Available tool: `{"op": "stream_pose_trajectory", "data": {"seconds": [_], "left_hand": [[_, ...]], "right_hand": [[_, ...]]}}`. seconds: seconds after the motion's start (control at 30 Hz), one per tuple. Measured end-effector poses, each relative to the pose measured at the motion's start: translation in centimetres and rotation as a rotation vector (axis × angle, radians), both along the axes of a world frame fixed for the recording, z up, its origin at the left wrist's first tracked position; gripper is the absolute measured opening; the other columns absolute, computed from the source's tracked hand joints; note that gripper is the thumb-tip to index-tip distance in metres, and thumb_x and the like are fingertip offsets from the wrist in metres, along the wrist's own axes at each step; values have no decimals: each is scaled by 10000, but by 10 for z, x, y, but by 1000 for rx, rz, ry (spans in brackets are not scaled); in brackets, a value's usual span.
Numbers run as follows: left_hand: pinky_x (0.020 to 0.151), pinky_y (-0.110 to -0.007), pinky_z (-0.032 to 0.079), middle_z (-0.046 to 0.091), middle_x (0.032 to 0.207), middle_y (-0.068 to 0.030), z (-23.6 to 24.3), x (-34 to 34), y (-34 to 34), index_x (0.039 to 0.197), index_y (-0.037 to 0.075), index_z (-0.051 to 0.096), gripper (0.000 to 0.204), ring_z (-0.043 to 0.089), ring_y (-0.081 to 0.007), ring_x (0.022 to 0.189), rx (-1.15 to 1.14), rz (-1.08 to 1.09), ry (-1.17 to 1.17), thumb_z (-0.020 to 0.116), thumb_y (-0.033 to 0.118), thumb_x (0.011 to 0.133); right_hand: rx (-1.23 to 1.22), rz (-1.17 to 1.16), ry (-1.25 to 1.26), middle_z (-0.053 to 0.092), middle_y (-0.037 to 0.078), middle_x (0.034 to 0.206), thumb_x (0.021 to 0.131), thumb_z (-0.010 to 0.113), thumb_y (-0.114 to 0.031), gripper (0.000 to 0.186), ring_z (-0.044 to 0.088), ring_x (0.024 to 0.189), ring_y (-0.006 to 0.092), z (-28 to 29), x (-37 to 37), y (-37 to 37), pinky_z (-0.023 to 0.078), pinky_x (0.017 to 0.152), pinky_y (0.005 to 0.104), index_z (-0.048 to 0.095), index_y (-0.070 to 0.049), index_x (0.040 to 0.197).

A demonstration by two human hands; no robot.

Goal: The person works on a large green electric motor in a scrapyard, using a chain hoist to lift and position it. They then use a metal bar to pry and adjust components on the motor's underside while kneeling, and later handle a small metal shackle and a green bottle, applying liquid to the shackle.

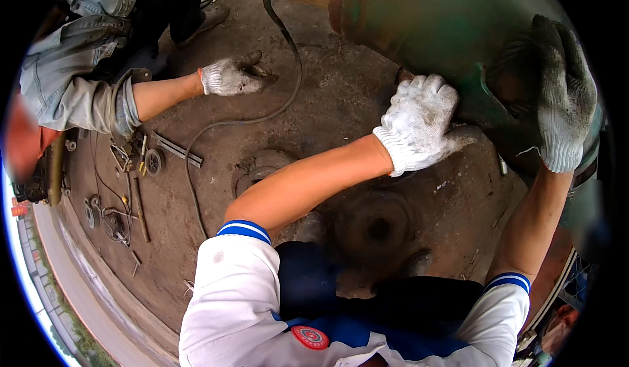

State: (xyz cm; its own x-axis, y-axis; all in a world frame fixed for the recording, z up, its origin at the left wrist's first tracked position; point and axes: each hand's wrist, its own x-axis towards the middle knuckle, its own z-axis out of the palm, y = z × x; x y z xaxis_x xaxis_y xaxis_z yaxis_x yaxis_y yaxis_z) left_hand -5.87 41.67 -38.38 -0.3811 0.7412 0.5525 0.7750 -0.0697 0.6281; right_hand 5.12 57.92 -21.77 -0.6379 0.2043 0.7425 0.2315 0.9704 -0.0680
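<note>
A large green metal body (419, 19), rounded like a tank or housing, fills the upper right, with a dark opening in its lower side. My left hand (419, 121), in a soiled white knit glove, is at its lower edge. Those fingers are curled and the thumb points right; what they close on is hidden. Over the far right side of the green body, by the opening, lies my right hand (565, 98), also gloved. Its fingers stretch upward, long and nearly flat, and a loose thread hangs at the cuff.
A co-worker's gloved hand (232, 75) reaches in from the left. A dark hose (288, 108) curves across the dirty floor. At the left lie a metal bar (177, 149), a small wheel (154, 162), a rod (141, 210) and cables. A dark round floor patch (379, 228) is below my left arm.
</note>
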Motion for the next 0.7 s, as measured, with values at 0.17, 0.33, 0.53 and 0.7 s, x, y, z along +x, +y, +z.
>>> {"op": "stream_pose_trajectory", "data": {"seconds": [0.17, 0.33, 0.53, 0.7], "left_hand": [[981, -519, 491, 611, 1272, -185, -22, -4, -20, 1223, 49, 655, 575, 599, -407, 1157, 107, 94, -181, 887, 315, 769], [1057, -515, 449, 610, 1298, -149, -40, -82, -76, 1344, 107, 628, 563, 565, -393, 1221, -159, 321, 293, 782, 140, 803], [1165, -548, 343, 648, 1347, -90, -28, -190, -79, 1339, 183, 657, 458, 539, -319, 1346, -1173, 342, 860, 608, 129, 887], [1093, -507, 442, 665, 1304, -135, 27, -170, -48, 1262, 148, 706, 391, 591, -337, 1279, -1281, 253, 673, 621, 186, 882]], "right_hand": [[340, -87, -342, 726, 117, 1282, 1052, 560, -97, 296, 685, 1179, 241, 23, 7, 18, 512, 1051, 346, 703, -28, 1302], [-123, 52, -102, 712, 137, 1295, 1065, 546, -87, 297, 661, 1225, 252, 10, -1, 3, 498, 1086, 367, 687, 11, 1307], [-135, 282, 37, 705, 184, 1103, 995, 606, -147, 275, 683, 990, 311, 1, -10, 18, 539, 859, 400, 695, 24, 1192], [249, 522, 15, 679, 199, 1068, 926, 622, -148, 279, 687, 904, 391, 1, 3, 50, 562, 744, 434, 700, -14, 1158]]}}
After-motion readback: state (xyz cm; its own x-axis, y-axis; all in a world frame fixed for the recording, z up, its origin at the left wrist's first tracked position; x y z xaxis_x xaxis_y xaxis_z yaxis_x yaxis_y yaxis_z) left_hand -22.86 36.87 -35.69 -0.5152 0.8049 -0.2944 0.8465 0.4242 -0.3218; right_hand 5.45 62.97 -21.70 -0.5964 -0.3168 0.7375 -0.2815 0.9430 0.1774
